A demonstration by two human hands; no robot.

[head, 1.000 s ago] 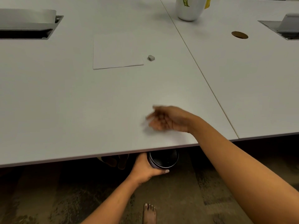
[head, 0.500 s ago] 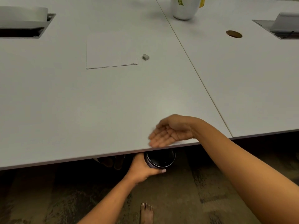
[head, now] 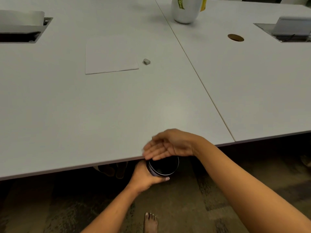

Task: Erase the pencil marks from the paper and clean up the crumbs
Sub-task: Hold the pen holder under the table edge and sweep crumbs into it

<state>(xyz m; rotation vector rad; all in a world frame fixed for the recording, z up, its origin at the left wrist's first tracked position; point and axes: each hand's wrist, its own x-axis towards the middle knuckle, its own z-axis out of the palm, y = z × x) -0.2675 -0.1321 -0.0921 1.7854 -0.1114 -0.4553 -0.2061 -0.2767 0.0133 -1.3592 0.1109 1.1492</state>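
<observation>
A white sheet of paper lies flat on the white table, far from the front edge. A small grey eraser sits just right of the paper. My left hand grips a dark round cup just below the table's front edge. My right hand lies with straight fingers at that edge, its fingertips over the cup's mouth. No crumbs are visible on the table at this size.
A white vase stands at the back by the seam between two tabletops. Cable boxes are set in at far left and far right, and a round brown grommet is at right. A bare foot rests on the carpet below.
My right hand has swept toward me across the table to its front edge, ending over the cup. My left hand has kept the cup under the edge.
</observation>
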